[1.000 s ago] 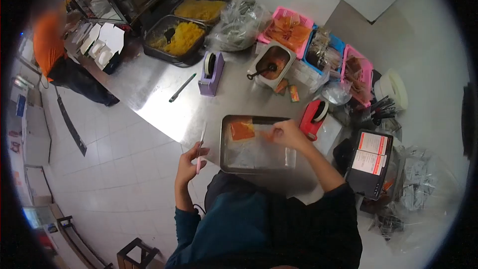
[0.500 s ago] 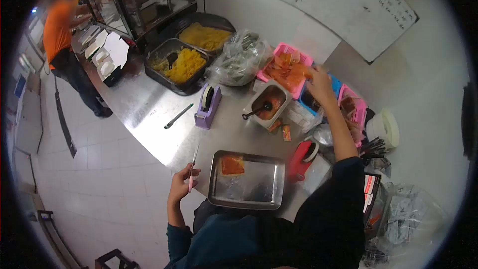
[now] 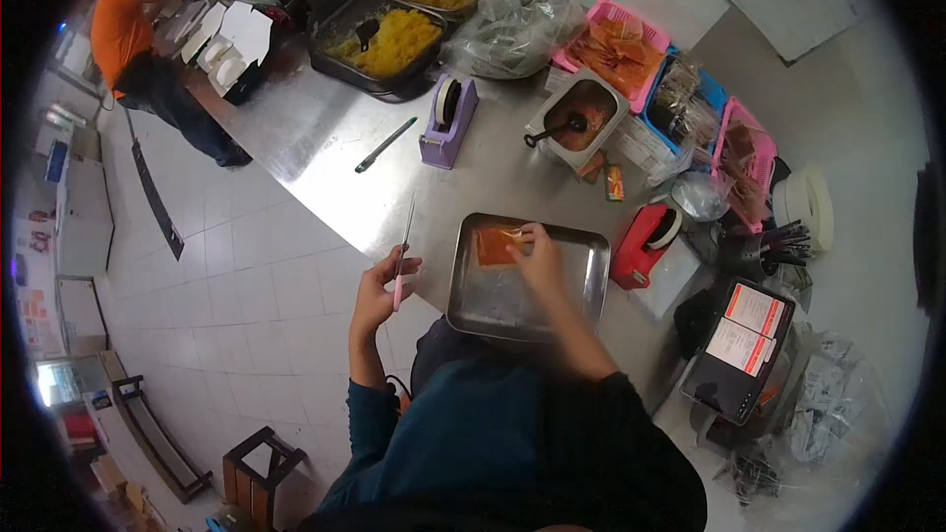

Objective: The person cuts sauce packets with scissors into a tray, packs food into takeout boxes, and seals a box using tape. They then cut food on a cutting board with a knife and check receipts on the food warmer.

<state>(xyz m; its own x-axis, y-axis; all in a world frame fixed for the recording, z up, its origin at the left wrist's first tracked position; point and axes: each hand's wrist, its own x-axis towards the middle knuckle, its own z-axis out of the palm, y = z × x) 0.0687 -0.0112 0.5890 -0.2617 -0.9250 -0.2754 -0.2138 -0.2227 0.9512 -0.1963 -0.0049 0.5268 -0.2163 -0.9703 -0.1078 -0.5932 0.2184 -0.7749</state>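
My left hand (image 3: 379,286) is closed round pink-handled scissors (image 3: 404,254), their blades pointing up and away beside the tray's left edge. Over the metal tray (image 3: 532,321), my right hand (image 3: 537,254) pinches the edge of a clear sachet with orange-red contents (image 3: 496,247). This sachet is in the tray's upper left part; whether a second one lies beneath it I cannot tell. A pink basket (image 3: 658,36) behind holds more orange packets. Nearer stands a metal container (image 3: 619,121) of reddish sauce with a black ladle (image 3: 557,129) in it.
A purple tape dispenser (image 3: 448,143) and a pen (image 3: 385,145) lie left of centre. Black trays of yellow rice (image 3: 404,42) stand behind. A red tape dispenser (image 3: 641,248) is right of the tray. A person in orange (image 3: 123,25) stands far left.
My right hand has come from the pink basket down to the sachet in the tray. My left hand still holds the scissors. The camera view has shifted.
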